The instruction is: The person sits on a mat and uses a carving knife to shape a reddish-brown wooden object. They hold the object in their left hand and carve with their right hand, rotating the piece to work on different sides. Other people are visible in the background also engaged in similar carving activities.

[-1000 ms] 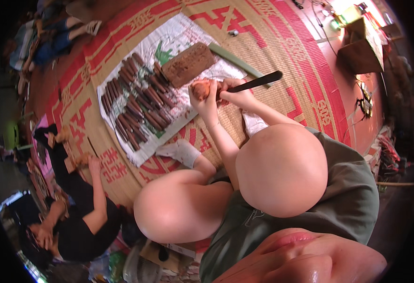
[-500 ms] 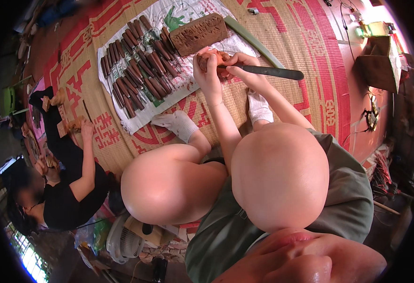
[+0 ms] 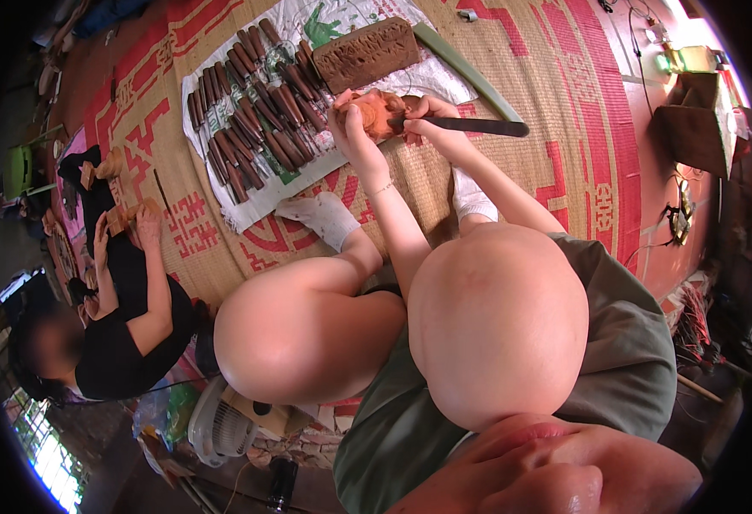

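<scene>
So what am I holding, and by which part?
Left hand: carved reddish piece, by its left side. Right hand: dark tool, near its left end.

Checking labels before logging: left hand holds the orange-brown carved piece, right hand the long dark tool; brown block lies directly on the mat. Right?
No: in the head view the brown block lies on the white sheet, not directly on the mat. The left hand does hold the carved piece, and the right hand the dark tool.

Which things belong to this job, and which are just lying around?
Likely for the job:
orange-brown carved piece in the left hand
black tool in the right hand
brown-handled tools on the white sack

Probably just lying about:
white electric fan
plastic bags
</scene>
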{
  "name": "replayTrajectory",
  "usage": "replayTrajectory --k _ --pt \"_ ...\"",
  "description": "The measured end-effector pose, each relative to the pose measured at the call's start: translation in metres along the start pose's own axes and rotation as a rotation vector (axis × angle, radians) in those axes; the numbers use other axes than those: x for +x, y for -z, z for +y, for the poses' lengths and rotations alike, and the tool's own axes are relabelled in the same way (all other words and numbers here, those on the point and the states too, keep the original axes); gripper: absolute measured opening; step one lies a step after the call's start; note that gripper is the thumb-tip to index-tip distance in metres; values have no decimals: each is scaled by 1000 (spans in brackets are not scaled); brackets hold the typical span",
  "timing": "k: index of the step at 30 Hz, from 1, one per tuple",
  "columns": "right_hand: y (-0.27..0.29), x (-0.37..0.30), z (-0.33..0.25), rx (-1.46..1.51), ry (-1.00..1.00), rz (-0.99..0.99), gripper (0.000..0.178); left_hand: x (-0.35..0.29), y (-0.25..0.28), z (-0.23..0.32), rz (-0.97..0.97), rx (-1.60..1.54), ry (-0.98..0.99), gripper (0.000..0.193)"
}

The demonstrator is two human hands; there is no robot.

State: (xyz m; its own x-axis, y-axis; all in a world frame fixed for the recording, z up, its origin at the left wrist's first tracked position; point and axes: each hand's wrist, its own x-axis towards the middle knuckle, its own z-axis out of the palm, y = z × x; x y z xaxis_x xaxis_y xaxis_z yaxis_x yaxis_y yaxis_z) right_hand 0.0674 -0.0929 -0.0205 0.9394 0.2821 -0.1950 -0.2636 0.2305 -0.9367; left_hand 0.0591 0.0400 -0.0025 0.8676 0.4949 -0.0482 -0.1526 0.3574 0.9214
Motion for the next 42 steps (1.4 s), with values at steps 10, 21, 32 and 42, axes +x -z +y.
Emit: replayTrajectory --k 10,21,32,42 --pt "-1 1 4 106 -24 -33 13 1 3 -8 31 15 -16 35" --pt "14 -4 4 135 -40 41 13 -1 -10 -2 -33 22 38 33" --pt "19 -9 13 170 -40 70 15 5 9 -14 -43 47 0 36" --pt "10 -4 4 70 -28 24 15 -3 -10 13 -39 95 39 39"
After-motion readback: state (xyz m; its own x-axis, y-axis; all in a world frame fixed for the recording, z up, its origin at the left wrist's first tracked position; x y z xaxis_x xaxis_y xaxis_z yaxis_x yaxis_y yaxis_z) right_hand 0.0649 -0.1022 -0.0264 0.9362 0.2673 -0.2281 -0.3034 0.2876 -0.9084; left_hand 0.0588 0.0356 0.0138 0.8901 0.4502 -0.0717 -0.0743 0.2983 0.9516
